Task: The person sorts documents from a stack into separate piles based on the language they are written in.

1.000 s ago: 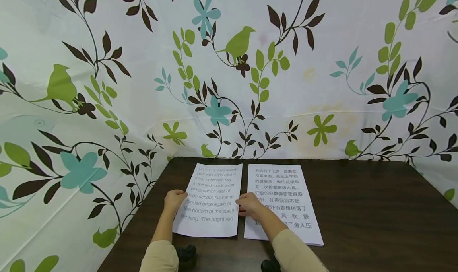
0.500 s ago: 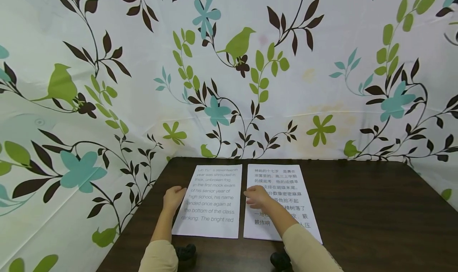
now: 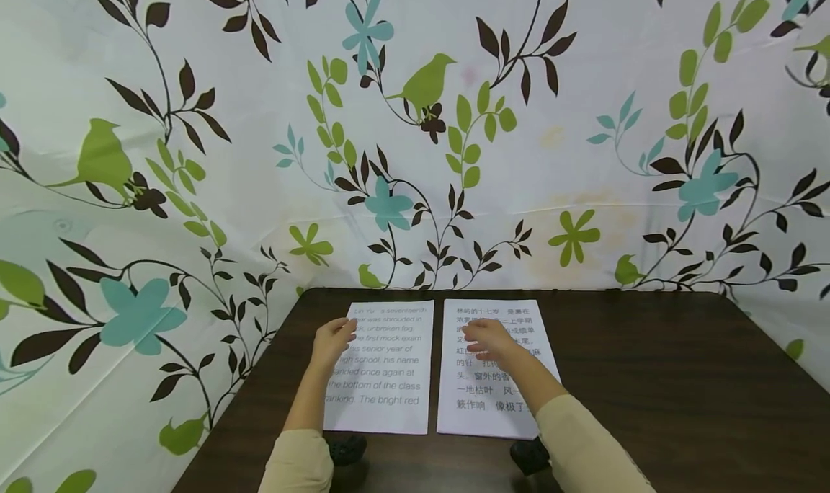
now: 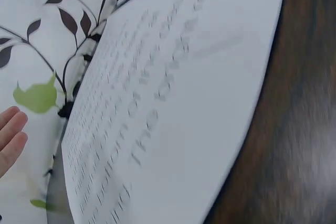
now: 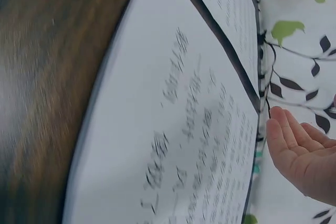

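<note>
Two printed white sheets lie side by side on the dark wooden table. The English-text sheet (image 3: 382,378) is on the left, and the Chinese-text stack of paper (image 3: 483,396) is on the right with a narrow gap between. My left hand (image 3: 333,343) hovers over the upper left edge of the English sheet, fingers loosely bent. Above the Chinese text is my right hand (image 3: 494,343), its relaxed fingers pointing left. Neither hand holds anything. In the right wrist view the right hand's fingers (image 5: 286,132) extend apart from the paper; fingertips (image 4: 13,129) show at the left wrist view's edge.
The dark wooden table (image 3: 648,378) extends to the right of the papers. A patterned cloth (image 3: 415,118) with birds and leaves hangs behind and at the left. Dark objects (image 3: 529,455) show beneath both forearms, partly hidden by the sleeves.
One second ago both hands held the English sheet's sides. The right hand let go and moved right over the Chinese text; the left hand left the edge and moved up and right.
</note>
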### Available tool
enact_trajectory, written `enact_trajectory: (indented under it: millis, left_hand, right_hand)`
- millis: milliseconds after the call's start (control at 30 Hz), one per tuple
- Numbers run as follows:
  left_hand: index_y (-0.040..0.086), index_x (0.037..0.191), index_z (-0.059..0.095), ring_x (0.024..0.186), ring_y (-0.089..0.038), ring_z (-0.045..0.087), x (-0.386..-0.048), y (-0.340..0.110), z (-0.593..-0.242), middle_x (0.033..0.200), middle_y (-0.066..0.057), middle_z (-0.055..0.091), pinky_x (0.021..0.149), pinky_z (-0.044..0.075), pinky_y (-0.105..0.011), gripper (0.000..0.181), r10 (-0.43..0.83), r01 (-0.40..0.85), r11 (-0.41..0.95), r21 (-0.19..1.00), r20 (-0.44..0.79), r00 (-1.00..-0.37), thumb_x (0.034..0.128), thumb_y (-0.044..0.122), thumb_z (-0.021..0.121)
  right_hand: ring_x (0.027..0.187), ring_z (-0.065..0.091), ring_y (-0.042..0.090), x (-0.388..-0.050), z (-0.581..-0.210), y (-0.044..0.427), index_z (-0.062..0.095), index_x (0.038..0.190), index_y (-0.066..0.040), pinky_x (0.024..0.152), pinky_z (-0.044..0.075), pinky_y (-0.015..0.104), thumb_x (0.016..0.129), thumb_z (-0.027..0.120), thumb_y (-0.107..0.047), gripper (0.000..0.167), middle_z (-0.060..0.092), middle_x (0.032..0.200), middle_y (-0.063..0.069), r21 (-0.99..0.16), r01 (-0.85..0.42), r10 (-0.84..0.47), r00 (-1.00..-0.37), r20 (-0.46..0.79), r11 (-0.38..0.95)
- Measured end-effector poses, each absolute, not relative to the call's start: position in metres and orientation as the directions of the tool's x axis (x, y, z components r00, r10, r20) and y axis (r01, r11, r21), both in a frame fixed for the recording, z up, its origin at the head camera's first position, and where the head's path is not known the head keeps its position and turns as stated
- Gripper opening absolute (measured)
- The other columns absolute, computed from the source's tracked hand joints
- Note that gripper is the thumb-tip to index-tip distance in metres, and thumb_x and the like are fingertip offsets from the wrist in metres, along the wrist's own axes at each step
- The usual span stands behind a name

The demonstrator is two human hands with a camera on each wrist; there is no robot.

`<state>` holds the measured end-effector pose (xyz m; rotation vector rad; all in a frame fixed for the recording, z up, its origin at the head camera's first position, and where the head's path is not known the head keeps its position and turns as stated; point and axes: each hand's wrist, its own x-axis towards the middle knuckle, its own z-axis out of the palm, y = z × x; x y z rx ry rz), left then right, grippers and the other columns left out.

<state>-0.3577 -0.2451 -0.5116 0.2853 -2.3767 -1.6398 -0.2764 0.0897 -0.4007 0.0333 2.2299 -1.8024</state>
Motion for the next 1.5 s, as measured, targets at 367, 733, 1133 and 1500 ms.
enact_trajectory:
  millis: [367, 733, 1133, 1500]
  left_hand:
    - [-0.008, 0.117, 0.044, 0.089, -0.029, 0.056, -0.322, -0.182, -0.443, 0.103, -0.019, 0.057, 0.074, 0.045, -0.042, 0.065, -0.146, 0.073, 0.273, 0.959, 0.116, -0.982, 0.0805, 0.044, 0.054]
    - [-0.01, 0.116, 0.045, 0.095, -0.033, 0.054, -0.294, -0.13, -0.399, 0.104, -0.021, 0.055, 0.079, 0.044, -0.039, 0.051, -0.061, 0.039, 0.213, 0.976, 0.054, -0.997, 0.0843, 0.029, 0.054]
    - [-0.008, 0.112, 0.049, 0.09, -0.028, 0.057, -0.298, -0.099, -0.407, 0.099, -0.018, 0.058, 0.077, 0.045, -0.04, 0.056, -0.051, 0.022, 0.216, 0.976, 0.034, -0.998, 0.0805, 0.037, 0.057]
    - [-0.007, 0.108, 0.053, 0.085, -0.026, 0.058, -0.297, -0.084, -0.421, 0.098, -0.017, 0.058, 0.07, 0.048, -0.034, 0.054, -0.055, -0.03, 0.256, 0.966, -0.016, -0.998, 0.0781, 0.038, 0.059]
  right_hand:
    - [0.105, 0.043, 0.041, -0.282, -0.39, 0.131, 0.033, 0.123, 0.008, 0.086, 0.036, 0.047, 0.088, 0.046, -0.026, 0.051, 0.041, 0.118, 0.029, -0.965, 0.18, -0.117, -0.972, -0.204, 0.189]
    - [0.105, 0.044, 0.039, -0.278, -0.391, 0.173, 0.031, 0.125, 0.007, 0.085, 0.038, 0.045, 0.087, 0.048, -0.033, 0.057, 0.04, 0.12, 0.028, -0.96, 0.192, -0.028, -0.979, -0.201, 0.205]
    - [0.106, 0.042, 0.039, -0.275, -0.395, 0.199, 0.03, 0.126, 0.009, 0.088, 0.035, 0.045, 0.088, 0.046, -0.034, 0.06, 0.037, 0.121, 0.029, -0.959, 0.207, 0.032, -0.978, -0.205, 0.192]
    - [0.108, 0.04, 0.04, -0.269, -0.404, 0.211, 0.027, 0.127, 0.011, 0.086, 0.037, 0.044, 0.088, 0.045, -0.033, 0.061, 0.035, 0.122, 0.03, -0.949, 0.248, 0.062, -0.969, -0.241, 0.195]
